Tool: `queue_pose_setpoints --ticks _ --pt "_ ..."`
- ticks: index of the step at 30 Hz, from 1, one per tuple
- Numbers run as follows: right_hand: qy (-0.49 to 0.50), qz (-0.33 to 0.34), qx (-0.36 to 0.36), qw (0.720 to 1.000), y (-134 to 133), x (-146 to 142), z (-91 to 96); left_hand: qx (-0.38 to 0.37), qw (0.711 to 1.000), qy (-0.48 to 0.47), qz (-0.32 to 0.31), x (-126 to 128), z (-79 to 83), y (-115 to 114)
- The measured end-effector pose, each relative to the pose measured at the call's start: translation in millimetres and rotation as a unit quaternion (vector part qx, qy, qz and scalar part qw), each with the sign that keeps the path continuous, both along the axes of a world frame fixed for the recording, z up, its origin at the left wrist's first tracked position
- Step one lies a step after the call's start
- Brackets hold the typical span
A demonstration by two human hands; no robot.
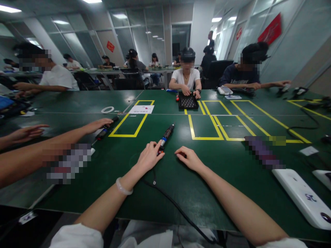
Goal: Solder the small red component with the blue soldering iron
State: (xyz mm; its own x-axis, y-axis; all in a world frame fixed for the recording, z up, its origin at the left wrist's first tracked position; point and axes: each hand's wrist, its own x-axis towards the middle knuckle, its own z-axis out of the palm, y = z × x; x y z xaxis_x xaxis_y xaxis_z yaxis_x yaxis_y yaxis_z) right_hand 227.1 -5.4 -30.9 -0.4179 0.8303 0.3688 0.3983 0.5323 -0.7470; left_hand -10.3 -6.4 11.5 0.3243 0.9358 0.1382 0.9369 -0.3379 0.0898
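Note:
My left hand [150, 156] curls round the rear end of an electric screwdriver [167, 135], thumb on one side and fingers on the other. The tool is dark with a blue band and a bit of orange, its tip pointing away from me over the green table [165, 189]. A dark cable [170, 199] runs from near this hand towards the front edge. To the right of the tool and apart from it, my right hand [190, 159] rests low over the table with its fingers curled in. Whether anything small sits inside them is hidden.
On the left, another person's hand [99, 125] touches a second screwdriver [103, 133]. Yellow tape outlines [207, 138] mark the table. A paper sheet [141, 109] and a white ring [107, 110] lie ahead. Opposite, a person handles a black tray [188, 107]. A white device [302, 196] lies right.

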Motion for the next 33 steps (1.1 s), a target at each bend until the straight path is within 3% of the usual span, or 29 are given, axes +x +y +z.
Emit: queue_pose_setpoints --ticks 6,12,17,24,33 --pt "-0.015 0.001 0.008 1.000 1.7 -0.4 -3.2 -0.027 0.995 0.023 0.095 -76.4 -0.6 28.3" --pt "-0.028 0.000 0.007 1.000 2.3 -0.8 -3.6 -0.042 0.984 0.024 0.169 -160.1 -13.0 62.3" --pt "-0.031 0.000 0.002 1.000 1.7 0.4 -4.2 -0.035 0.978 0.034 0.203 -207.2 -20.4 81.2" --pt "-0.037 -0.001 0.003 0.999 2.5 1.1 -5.6 -0.035 0.973 0.045 0.222 -235.7 -22.3 96.5" --pt "-0.038 0.002 0.003 0.999 1.7 -0.5 -4.1 -0.036 0.970 0.058 0.231 -231.1 -12.1 88.3"
